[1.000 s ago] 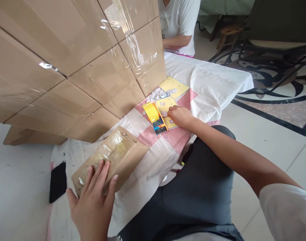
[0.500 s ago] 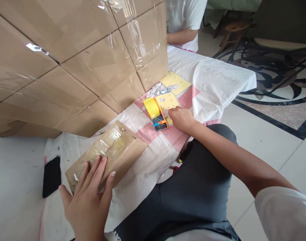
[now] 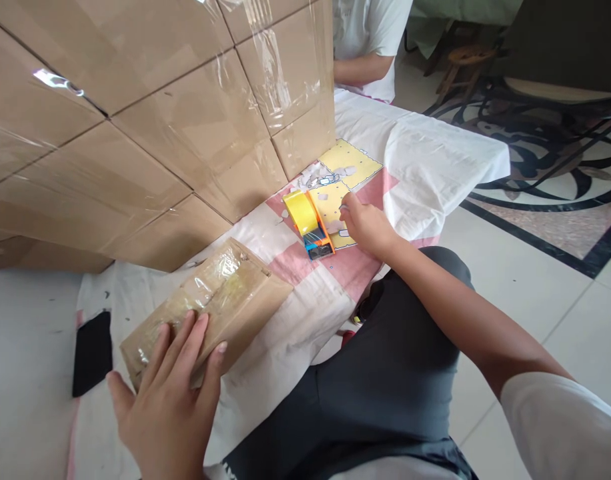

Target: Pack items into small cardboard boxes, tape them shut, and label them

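A small cardboard box (image 3: pixel 245 283) with shiny tape across its top lies on the cloth in front of me. My left hand (image 3: pixel 173 393) rests on the box's near end, fingers spread and flat. To the right, my right hand (image 3: pixel 368 223) is closed with curled fingers above the patterned cloth. A pale bit shows at its fingertips; what it is I cannot make out. Just left of that hand, apart from it, a tape dispenser (image 3: pixel 323 240) with an orange and blue frame holds a roll of yellow tape (image 3: pixel 301 210).
A tall stack of taped cardboard boxes (image 3: pixel 185 113) rises at the back left. A black piece (image 3: pixel 93 353) lies at the left edge of the white cloth (image 3: pixel 435 153). Another person (image 3: pixel 368 47) is behind the stack. A wooden stool (image 3: pixel 468 63) stands on the floor beyond.
My right hand has lifted slightly and turned, its fingers now pointing more upward beside the tape dispenser. My left hand stays on the box. The whole view has shifted slightly.
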The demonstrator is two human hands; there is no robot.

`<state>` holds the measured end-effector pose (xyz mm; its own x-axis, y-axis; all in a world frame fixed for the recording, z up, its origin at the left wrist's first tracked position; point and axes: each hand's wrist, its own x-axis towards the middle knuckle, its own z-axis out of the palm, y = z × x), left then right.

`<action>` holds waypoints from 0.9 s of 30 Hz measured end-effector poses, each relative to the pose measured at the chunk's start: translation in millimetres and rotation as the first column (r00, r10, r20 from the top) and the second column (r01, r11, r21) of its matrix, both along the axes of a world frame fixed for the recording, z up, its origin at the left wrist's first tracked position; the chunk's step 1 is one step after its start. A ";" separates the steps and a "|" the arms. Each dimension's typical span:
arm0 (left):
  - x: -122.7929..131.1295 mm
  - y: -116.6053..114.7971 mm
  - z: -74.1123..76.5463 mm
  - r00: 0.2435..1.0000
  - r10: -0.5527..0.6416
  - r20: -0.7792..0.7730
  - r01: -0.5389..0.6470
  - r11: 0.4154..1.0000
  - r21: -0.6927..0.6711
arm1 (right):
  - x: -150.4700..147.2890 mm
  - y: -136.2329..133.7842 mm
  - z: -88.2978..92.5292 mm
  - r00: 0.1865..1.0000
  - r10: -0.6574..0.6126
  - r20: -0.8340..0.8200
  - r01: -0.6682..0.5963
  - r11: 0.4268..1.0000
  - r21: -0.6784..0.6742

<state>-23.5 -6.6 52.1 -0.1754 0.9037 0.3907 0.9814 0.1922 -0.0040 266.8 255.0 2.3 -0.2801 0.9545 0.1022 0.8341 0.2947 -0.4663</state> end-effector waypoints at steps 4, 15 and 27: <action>6.3 0.7 1.0 0.999 0.031 0.033 -0.031 1.000 0.004 | 10.0 15.3 -13.5 0.931 -0.025 -0.363 -0.011 0.995 -0.097; -4.8 2.9 3.2 0.997 -0.045 0.062 0.042 0.998 0.048 | 9.9 2.4 8.6 0.849 0.042 -0.527 0.024 0.993 0.118; -52.8 -5.4 2.8 0.960 -0.262 0.096 0.260 0.965 0.037 | -49.8 -42.3 0.0 0.420 0.775 -0.473 -0.778 0.575 0.251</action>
<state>-76.3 -12.0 54.9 0.0264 0.9139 0.4050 0.9927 -0.0715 0.0968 217.0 212.7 2.3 -0.8130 0.3590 0.4585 -0.0967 0.6932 -0.7142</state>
